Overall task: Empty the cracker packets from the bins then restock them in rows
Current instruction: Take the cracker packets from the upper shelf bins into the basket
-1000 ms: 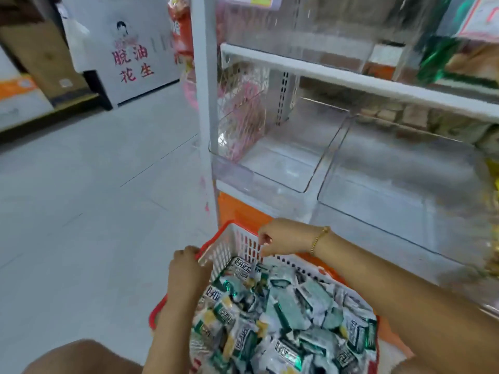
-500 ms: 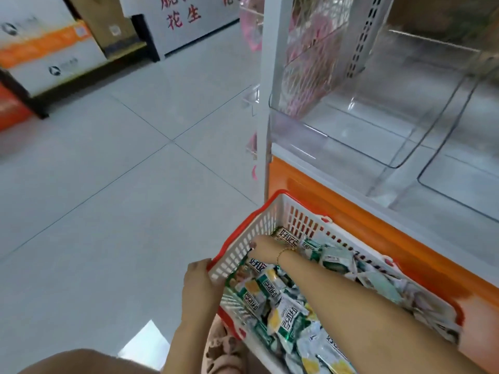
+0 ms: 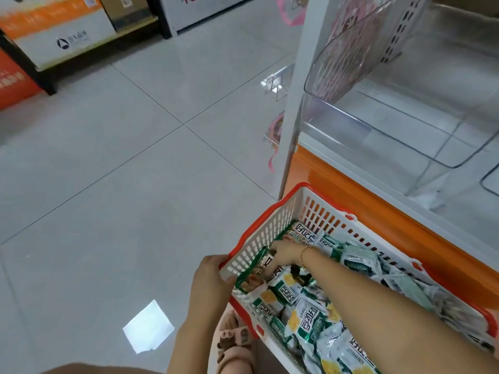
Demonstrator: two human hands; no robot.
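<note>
Dozens of green-and-white cracker packets (image 3: 305, 300), Chinese lettering on wrappers, heaped in red-rimmed white basket (image 3: 267, 238) below clear shelf bins (image 3: 378, 117). Left hand (image 3: 213, 279) gripping basket rim; right hand (image 3: 286, 253) among packets, fingers' hold unclear.

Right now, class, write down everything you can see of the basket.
The basket is rectangular plastic, with white slotted walls and a red rim. It sits low beside the shelf's orange base and is heaped with green-and-white cracker packets. The left hand holds its near corner rim, and the right hand reaches in among the packets.
</note>
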